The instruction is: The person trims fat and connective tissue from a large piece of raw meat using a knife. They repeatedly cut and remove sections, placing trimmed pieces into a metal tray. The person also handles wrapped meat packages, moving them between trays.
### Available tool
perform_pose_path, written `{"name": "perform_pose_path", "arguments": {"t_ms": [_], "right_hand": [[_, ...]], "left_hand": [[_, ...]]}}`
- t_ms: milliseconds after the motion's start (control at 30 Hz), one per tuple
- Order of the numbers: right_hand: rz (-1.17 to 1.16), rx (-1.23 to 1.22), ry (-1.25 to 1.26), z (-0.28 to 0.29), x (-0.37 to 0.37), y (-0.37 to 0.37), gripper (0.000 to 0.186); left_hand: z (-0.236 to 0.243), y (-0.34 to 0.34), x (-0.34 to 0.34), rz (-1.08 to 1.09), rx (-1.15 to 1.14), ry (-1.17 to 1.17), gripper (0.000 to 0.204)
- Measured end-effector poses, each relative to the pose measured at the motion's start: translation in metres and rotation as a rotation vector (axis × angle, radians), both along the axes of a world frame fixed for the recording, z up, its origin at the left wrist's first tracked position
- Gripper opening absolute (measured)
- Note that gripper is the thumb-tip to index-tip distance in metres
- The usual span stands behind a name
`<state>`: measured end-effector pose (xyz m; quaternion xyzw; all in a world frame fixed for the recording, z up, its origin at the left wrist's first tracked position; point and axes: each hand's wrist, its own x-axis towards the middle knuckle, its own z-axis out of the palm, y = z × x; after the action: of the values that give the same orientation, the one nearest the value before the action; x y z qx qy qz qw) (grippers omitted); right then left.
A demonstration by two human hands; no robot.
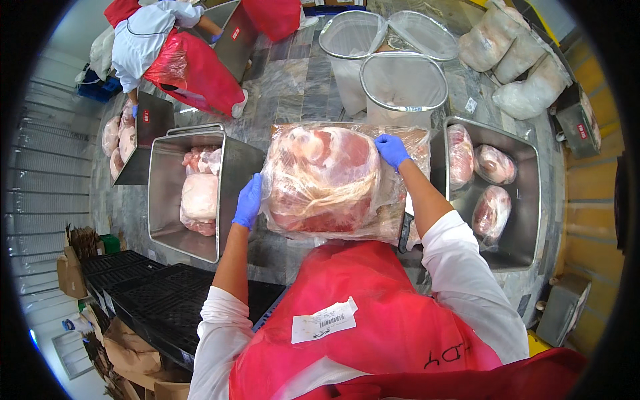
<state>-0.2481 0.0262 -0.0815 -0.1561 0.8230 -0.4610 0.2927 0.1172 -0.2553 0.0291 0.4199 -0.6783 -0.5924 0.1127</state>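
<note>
A large cut of raw meat (327,193) with pale fat lies in front of me, covered by a clear plastic bag (388,175). Beneath it is a cardboard-coloured surface (419,141) overlaid with clear film. My left hand (248,201), in a blue glove, is closed on the bag's left edge. At the upper right of the meat, my right hand (392,151), also gloved in blue, pinches the plastic. Below my right forearm rests a knife (405,231) with a black handle, its blade partly hidden.
Metal bins with meat stand close by on the left (155,200) and right (533,200). Several mesh-like hoop-rimmed bags (405,80) stand ahead. A co-worker in a red apron (193,73) bends over bins at the far left. Black pallets (167,300) lie at the lower left.
</note>
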Motion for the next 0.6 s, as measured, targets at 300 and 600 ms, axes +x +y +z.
{"name": "perform_pose_path", "arguments": {"t_ms": [300, 600], "right_hand": [[-0.243, 0.458, 0.268, -0.012, -0.035, -0.028, 0.037], [-0.261, 0.203, 0.178, -0.023, -0.052, 0.033, 0.041]], "left_hand": [[-0.040, -0.046, -0.048, 0.033, 0.540, 0.166, 0.055], [-0.100, -0.103, -0.115, -0.290, -0.731, -0.177, 0.021]]}}
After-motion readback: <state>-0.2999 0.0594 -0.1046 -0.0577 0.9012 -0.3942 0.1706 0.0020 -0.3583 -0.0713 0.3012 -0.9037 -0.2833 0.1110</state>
